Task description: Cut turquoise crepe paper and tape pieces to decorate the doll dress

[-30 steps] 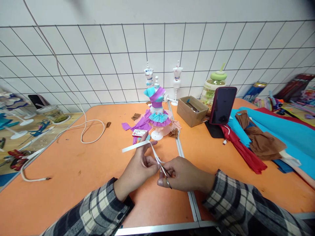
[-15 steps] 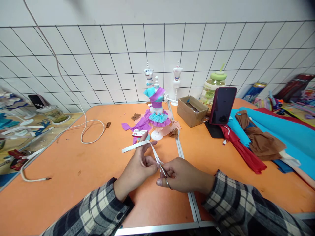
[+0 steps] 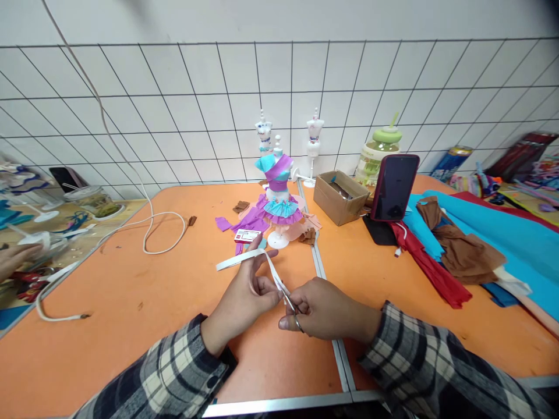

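My left hand (image 3: 244,299) pinches a narrow white strip of tape (image 3: 230,262), which loops over the raised index finger and runs down between thumb and fingers. My right hand (image 3: 317,308) is closed around small metal scissors (image 3: 297,322), thumb through a ring handle. The scissor blades meet the lower end of the strip beside my left thumb; whether they have cut it I cannot tell. Beyond my hands stands a small dress form (image 3: 279,174) wearing a purple and turquoise outfit. A small white and red box (image 3: 247,235) lies just past my left fingertips.
Purple fabric scraps (image 3: 251,221) surround the stand. Behind are two white mini dress forms (image 3: 313,137), then a cardboard box (image 3: 340,201). A phone (image 3: 396,187) and coloured cloth (image 3: 467,250) lie right. A white cable (image 3: 151,233) crosses the left side; another person's hand (image 3: 17,259) is far left.
Another person's hand has come into view at the far left edge, over the items there. My own hands, the strip and the scissors have barely moved.
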Action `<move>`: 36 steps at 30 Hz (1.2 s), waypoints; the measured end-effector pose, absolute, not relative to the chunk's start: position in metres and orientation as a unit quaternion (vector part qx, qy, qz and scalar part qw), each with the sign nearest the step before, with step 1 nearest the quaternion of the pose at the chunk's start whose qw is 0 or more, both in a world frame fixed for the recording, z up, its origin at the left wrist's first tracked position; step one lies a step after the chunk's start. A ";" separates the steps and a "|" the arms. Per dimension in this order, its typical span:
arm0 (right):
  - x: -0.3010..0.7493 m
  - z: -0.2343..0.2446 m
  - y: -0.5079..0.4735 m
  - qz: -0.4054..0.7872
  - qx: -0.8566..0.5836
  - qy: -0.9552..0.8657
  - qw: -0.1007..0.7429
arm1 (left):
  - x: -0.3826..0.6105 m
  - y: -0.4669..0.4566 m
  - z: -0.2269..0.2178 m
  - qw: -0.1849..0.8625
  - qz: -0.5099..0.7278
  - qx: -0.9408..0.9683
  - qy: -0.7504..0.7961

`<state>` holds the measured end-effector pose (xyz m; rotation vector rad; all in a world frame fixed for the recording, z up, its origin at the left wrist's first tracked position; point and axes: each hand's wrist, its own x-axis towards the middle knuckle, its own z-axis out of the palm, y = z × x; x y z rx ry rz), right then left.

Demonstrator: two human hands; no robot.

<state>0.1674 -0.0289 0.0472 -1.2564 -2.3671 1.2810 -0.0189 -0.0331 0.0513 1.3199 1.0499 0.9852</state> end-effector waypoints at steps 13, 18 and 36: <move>0.174 0.041 -0.023 0.460 -0.409 -0.785 0.069 | -0.053 -0.011 0.068 0.541 0.347 0.536 0.547; 0.178 0.035 -0.021 0.616 -0.356 -0.699 0.072 | -0.057 -0.010 0.072 0.458 0.381 0.584 0.552; 0.176 0.029 -0.018 0.660 -0.313 -0.682 0.035 | -0.254 0.007 0.085 0.146 0.791 0.189 0.563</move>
